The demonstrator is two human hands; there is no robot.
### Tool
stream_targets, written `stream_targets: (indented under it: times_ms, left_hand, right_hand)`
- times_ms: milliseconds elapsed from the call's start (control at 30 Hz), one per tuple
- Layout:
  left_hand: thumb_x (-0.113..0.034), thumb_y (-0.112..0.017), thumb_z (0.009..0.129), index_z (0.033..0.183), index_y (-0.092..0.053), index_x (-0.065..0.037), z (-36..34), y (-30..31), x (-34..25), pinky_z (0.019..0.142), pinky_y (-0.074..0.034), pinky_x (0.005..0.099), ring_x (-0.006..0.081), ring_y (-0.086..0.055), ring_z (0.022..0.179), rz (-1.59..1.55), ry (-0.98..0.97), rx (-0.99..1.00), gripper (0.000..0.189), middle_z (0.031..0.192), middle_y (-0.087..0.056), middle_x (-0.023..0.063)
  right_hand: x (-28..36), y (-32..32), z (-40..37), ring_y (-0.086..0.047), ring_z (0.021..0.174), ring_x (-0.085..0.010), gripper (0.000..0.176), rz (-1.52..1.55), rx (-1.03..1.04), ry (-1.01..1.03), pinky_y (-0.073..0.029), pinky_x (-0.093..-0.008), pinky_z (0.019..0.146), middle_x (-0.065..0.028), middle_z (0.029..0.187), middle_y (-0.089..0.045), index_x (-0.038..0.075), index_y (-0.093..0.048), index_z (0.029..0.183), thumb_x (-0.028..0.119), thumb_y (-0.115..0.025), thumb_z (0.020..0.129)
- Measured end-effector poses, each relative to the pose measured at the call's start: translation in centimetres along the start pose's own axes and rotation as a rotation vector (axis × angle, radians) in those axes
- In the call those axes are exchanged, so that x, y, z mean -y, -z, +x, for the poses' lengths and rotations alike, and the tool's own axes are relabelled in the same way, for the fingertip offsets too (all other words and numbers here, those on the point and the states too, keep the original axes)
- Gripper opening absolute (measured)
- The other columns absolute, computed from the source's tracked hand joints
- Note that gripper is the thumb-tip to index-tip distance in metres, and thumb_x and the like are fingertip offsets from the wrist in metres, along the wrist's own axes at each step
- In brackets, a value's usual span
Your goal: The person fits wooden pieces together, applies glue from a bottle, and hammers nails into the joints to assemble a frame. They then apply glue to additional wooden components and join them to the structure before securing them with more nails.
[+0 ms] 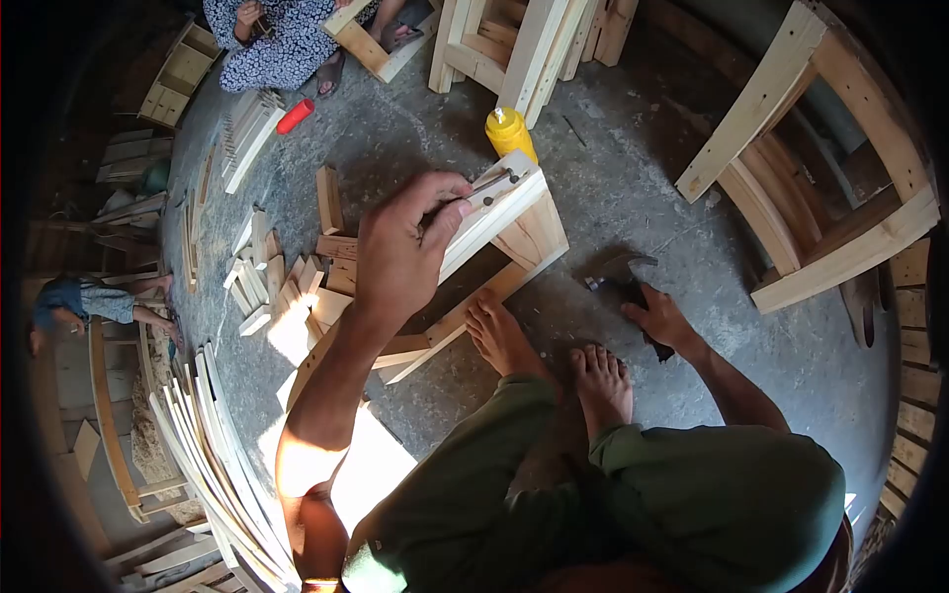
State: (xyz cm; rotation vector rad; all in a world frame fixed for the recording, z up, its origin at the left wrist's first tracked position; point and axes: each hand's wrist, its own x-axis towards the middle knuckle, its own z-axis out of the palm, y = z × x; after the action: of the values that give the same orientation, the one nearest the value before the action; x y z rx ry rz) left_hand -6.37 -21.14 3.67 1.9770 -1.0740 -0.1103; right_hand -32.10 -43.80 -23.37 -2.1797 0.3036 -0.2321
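My left hand point(410, 242) is at the top of a wooden frame point(494, 222), its thumb and forefinger pinched together beside two dark nails point(500, 188) that stick out of the pale wood. Whether the fingers grip one of the nails is hard to tell. Lower right, my right hand point(656, 318) is closed around the dark handle of a hammer point(623, 282), whose head points left above the floor. My left foot point(494, 331) rests against the lower rail of the frame.
A yellow bottle point(509, 133) stands just behind the frame. Wooden frames point(820, 158) stand at right and at the top. A red tube point(296, 116), wood offcuts point(262, 267) and long strips point(213, 445) lie left. Two other people sit at top left and far left.
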Motion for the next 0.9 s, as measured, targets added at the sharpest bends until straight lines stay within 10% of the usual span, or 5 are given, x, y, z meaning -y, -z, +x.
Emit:
stream_targets:
  times_ms: [100, 200, 500, 600, 900]
  left_hand:
    - [-0.001, -0.067, 0.091, 0.105, -0.066, -0.001, 0.0, 0.4, -0.1, 0.071, -0.052, 0.0294, 0.0173, -0.069, 0.078, 0.034, -0.01, 0.036, 0.014, 0.088, -0.07, 0.0127]
    - [-0.001, -0.067, 0.091, 0.104, -0.066, -0.001, -0.1, 0.4, -0.1, 0.071, -0.052, 0.0295, 0.0173, -0.068, 0.077, 0.036, -0.024, 0.026, 0.014, 0.088, -0.069, 0.0124]
    - [-0.002, -0.067, 0.09, 0.104, -0.066, -0.001, 0.2, 0.5, 0.0, 0.072, -0.052, 0.0314, 0.0208, -0.069, 0.078, 0.029, 0.017, 0.045, 0.013, 0.09, -0.07, 0.015]
    - [-0.002, -0.066, 0.09, 0.104, -0.066, 0.0, 0.3, 0.6, 0.2, 0.073, -0.052, 0.032, 0.0229, -0.069, 0.078, 0.027, 0.014, 0.067, 0.014, 0.091, -0.07, 0.0156]
    - [-0.003, -0.066, 0.09, 0.105, -0.066, 0.0, 0.3, 0.6, 0.1, 0.075, -0.052, 0.0327, 0.0231, -0.07, 0.081, -0.01, 0.079, 0.078, 0.014, 0.093, -0.071, 0.0158]
  right_hand:
    - [2.1, 1.3, 0.1, -0.063, 0.063, -0.0265, 0.063, 0.014, 0.181, -0.368, -0.051, -0.043, 0.059, -0.0156, 0.079, -0.067, 0.01, -0.047, 0.145, 0.039, -0.068, 0.093]
    - [1.6, 0.8, -0.1, -0.051, 0.046, -0.0192, 0.062, 0.068, 0.065, -0.225, -0.044, -0.0393, 0.045, -0.0098, 0.061, -0.057, 0.012, -0.048, 0.145, 0.04, -0.069, 0.093]
    - [0.8, 0.8, -0.2, -0.057, 0.056, -0.0248, 0.05, 0.068, 0.108, -0.214, -0.047, -0.0405, 0.054, -0.0125, 0.071, -0.062, 0.007, -0.054, 0.134, 0.032, -0.068, 0.093]
    - [5.6, 4.1, 1.0, -0.065, 0.074, -0.0365, 0.049, -0.032, 0.02, -0.101, -0.052, -0.0461, 0.064, -0.0201, 0.088, -0.068, 0.005, -0.055, 0.13, 0.033, -0.068, 0.092]
    - [23.4, 13.0, 6.7, -0.066, 0.063, -0.0368, 0.031, 0.056, -0.175, 0.142, -0.05, -0.0413, 0.057, -0.0189, 0.072, -0.06, 0.002, -0.046, 0.12, 0.02, -0.061, 0.1]
